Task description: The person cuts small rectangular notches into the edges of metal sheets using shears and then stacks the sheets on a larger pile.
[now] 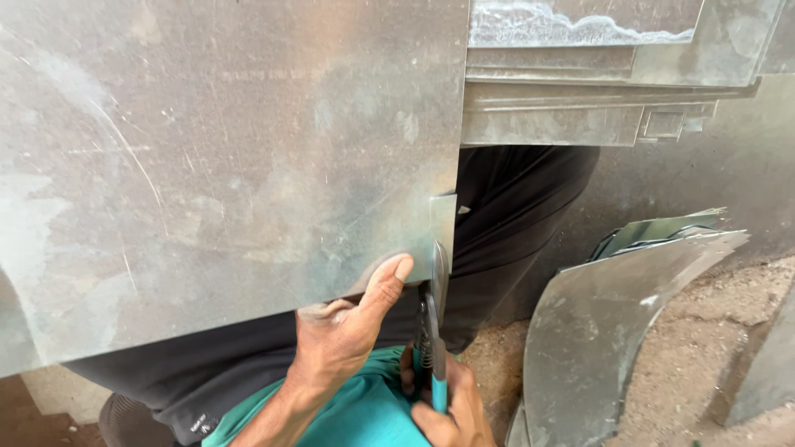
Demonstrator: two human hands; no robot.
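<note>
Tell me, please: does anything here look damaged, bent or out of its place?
The large metal sheet is scratched and stained, and a small tab at its lower right corner is bent out of the flat surface, near the left hand. Curved offcuts lie loosely on the sandy ground. Nothing else stands out.

sheet metal panel [224,157]: large, grey, scuffed, flat across lap, small tab bent at lower right corner | snips [434,331]: teal-handled, upright, blades at that corner's edge

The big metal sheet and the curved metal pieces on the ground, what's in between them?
In the head view, the person's dark trouser leg lies between the big metal sheet and the curved metal pieces.
</note>
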